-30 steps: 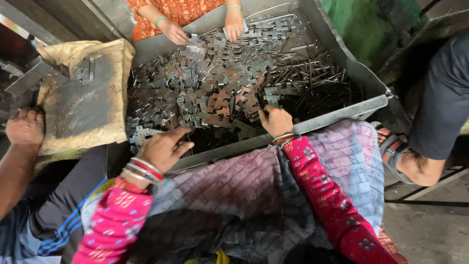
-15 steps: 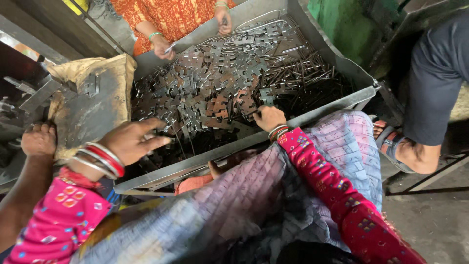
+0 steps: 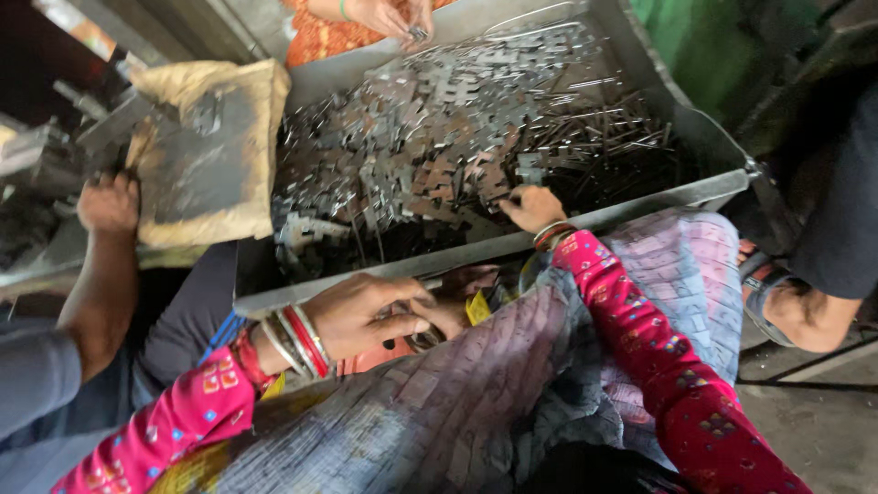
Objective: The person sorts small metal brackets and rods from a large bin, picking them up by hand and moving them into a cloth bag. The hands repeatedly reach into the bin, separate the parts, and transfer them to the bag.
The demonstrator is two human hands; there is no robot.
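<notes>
- Co-worker's hand [image 3: 108, 203], far left: rests on dark machine parts beside a worn padded block [image 3: 206, 165]; it belongs to another person, not the wearer.
- Left hand [image 3: 366, 316], lower centre-left: held just below the near rim of the tray [image 3: 585, 218], over the lap; the fingers are curled together, the thumb pressed against them, apparently pinching a small metal piece [image 3: 422, 340]. How many pieces lie in this hand cannot be told.
- Lap cloth [image 3: 512, 366], centre: a quilted purple-grey cloth under both forearms; a few things sit in its fold near the left hand, too hidden to name.
- Right hand [image 3: 530, 207], centre-right: reaches over the near rim, fingertips down on the heap of metal pieces [image 3: 439, 137]; fingers bent and close together, whether closed on a piece cannot be told.
- Tray contents: flat cross-shaped stampings, grey and rusty, piled thick at left and centre; thin straight rods [image 3: 604, 137] lie toward the right wall.
- Progress, as a judgement: the heap is large, so most pieces remain unpicked.
- Top edge: another person's hands [image 3: 393, 16] work a piece at the far rim.
</notes>
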